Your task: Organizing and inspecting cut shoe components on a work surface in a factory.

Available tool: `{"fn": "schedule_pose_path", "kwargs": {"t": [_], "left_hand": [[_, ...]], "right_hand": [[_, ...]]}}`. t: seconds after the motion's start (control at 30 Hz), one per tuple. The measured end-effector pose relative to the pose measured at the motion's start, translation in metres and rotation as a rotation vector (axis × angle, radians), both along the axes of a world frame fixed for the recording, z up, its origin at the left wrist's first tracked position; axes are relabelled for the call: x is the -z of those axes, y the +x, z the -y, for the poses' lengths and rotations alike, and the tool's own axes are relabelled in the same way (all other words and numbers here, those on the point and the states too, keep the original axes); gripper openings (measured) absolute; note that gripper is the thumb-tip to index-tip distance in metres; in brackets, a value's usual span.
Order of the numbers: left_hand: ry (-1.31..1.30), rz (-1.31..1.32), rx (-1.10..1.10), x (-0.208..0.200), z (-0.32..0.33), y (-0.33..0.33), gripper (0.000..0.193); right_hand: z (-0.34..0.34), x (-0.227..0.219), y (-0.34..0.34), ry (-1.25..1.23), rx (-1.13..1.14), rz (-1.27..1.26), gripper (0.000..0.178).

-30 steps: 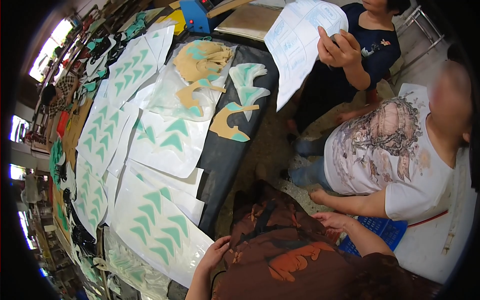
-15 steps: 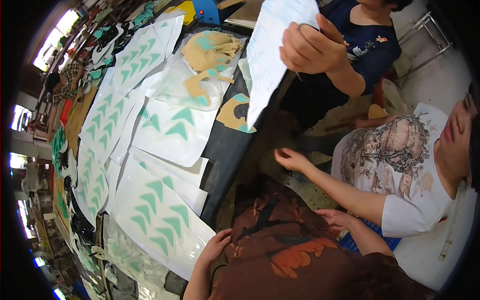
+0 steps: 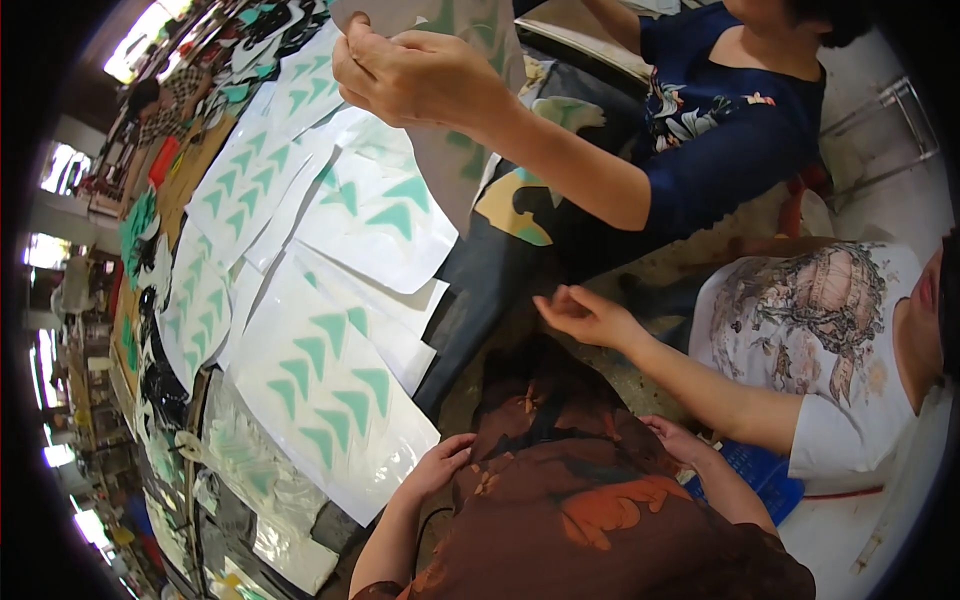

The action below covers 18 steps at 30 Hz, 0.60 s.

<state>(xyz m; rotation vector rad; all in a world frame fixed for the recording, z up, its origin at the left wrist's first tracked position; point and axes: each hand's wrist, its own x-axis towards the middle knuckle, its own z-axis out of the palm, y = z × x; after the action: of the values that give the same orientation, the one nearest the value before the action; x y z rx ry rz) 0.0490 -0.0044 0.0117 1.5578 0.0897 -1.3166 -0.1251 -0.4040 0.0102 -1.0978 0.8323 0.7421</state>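
My left hand (image 3: pixel 443 466) rests against the side of the brown patterned garment (image 3: pixel 550 480) on my lap, close to the table's near edge. Its fingers look loosely extended, and I see nothing in them. On the other side of the garment lies my right hand (image 3: pixel 677 441), fingers outstretched and partly hidden by the cloth. Nearest my left hand is a glossy white sheet (image 3: pixel 385 455) bearing green chevron shapes (image 3: pixel 352 408). Across the table, a co-worker's hand (image 3: pixel 420 75) holds up a translucent sheet (image 3: pixel 445 165) with similar green shapes.
More chevron sheets (image 3: pixel 385 230) overlap on the black table (image 3: pixel 480 275). A tan piece with green tips (image 3: pixel 515 205) lies beside the lifted sheet. Clear plastic (image 3: pixel 250 450) lies at left. A second co-worker's hand (image 3: pixel 590 315) hovers right of the table.
The co-worker's raised hand and sheet have moved left over the table, and the sheet now shows its green shapes. The second co-worker's hand shifted slightly. My hands stay by the garment.
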Motion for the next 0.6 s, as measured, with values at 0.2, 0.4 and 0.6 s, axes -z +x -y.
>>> {"fn": "schedule_pose_path", "kwargs": {"t": [0.2, 0.4, 0.6], "left_hand": [[-0.005, 0.052, 0.027, 0.016, -0.020, -0.011, 0.037], [-0.043, 0.023, -0.014, 0.022, -0.022, -0.011, 0.037], [-0.048, 0.011, -0.012, 0.018, -0.024, -0.008, 0.037]], "right_hand": [[-0.006, -0.004, 0.003, 0.109, 0.035, 0.021, 0.049], [-0.005, 0.007, 0.009, 0.035, -0.026, -0.003, 0.043], [-0.011, 0.004, 0.020, 0.024, -0.064, 0.010, 0.039]]}}
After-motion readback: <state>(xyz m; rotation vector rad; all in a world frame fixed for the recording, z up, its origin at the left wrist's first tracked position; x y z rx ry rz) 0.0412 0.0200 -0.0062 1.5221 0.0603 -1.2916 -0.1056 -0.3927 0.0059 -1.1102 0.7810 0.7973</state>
